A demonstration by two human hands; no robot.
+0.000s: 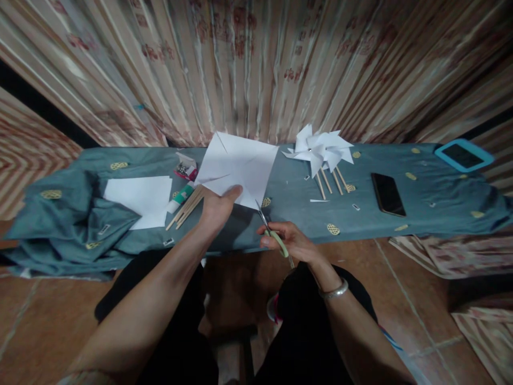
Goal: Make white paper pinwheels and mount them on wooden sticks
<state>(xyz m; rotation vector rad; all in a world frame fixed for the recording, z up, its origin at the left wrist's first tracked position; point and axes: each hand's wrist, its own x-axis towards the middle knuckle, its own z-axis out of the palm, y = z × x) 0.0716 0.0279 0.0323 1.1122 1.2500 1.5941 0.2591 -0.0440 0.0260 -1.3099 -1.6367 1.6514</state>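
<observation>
A white square sheet of paper [244,160] is held up by my left hand [218,206], the thumb on top and the fingers hidden underneath. Slits run inward from at least two of its corners. My right hand [288,240] is closed around the light green handles of a pair of scissors [276,238]. The scissor blades point up and left, with their tips at the sheet's lower right corner. Just left of the sheet lie several wooden sticks [186,207], a green and white glue stick [180,198] and a small open red box [186,168] of pins.
Finished paper pinwheels [323,149] on sticks lie right of the sheet. Farther right are a black phone [388,193] and a blue-framed tablet [464,155]. More white paper [140,195] rests at the left, beside bunched green cloth [76,214]. A pleated curtain [240,69] hangs behind.
</observation>
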